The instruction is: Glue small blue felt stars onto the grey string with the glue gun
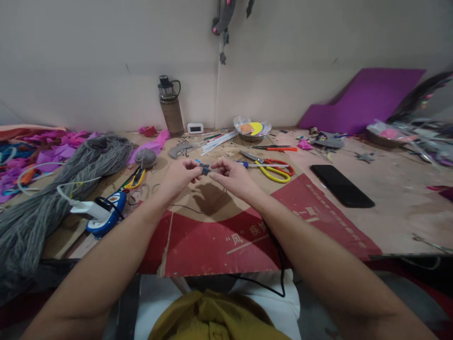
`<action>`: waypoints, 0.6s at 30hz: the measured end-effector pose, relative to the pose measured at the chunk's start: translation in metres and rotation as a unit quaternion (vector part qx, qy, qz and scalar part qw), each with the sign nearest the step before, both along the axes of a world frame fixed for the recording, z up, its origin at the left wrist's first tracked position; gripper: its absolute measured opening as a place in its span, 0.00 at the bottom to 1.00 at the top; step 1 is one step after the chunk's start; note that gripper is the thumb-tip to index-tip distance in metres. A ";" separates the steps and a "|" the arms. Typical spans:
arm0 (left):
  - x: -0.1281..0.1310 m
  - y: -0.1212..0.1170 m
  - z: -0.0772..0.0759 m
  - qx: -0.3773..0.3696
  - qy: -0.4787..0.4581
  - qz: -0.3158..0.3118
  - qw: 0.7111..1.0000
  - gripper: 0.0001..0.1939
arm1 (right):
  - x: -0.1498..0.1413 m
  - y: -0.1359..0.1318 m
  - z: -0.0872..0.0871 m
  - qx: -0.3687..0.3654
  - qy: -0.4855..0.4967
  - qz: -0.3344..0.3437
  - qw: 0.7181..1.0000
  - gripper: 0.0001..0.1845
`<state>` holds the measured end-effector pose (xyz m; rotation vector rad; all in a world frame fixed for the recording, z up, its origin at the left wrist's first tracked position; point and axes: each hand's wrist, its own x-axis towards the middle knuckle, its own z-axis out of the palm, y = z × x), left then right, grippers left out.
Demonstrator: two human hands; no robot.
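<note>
Above the middle of the table, my left hand [184, 174] pinches a small dark grey piece [205, 168] between thumb and fingers. Its exact shape is too small to make out; it looks knobbly. From the other side, my right hand [231, 175] is closed with thumb and fingertips at the piece's right end. A thin grey yarn [187, 206] trails over the cardboard below my hands. Just beyond my right hand lie a screwdriver-like tool with a blue handle [243, 164] and scissors with red and yellow handles [276, 172].
A grey yarn skein [81, 174] and a yarn ball [146, 158] lie left, near a blue-and-white power strip [106, 222]. A bottle [171, 111], small clock [195, 128] and bowl [252, 137] stand behind. At right are a phone [341, 185] and grey star [364, 157].
</note>
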<state>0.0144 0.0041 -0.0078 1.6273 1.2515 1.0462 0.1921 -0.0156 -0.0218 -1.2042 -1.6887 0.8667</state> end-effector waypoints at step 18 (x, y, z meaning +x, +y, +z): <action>0.002 -0.006 0.012 -0.156 -0.159 -0.114 0.968 0.12 | 0.001 -0.001 0.007 -0.017 0.071 -0.062 0.995 0.09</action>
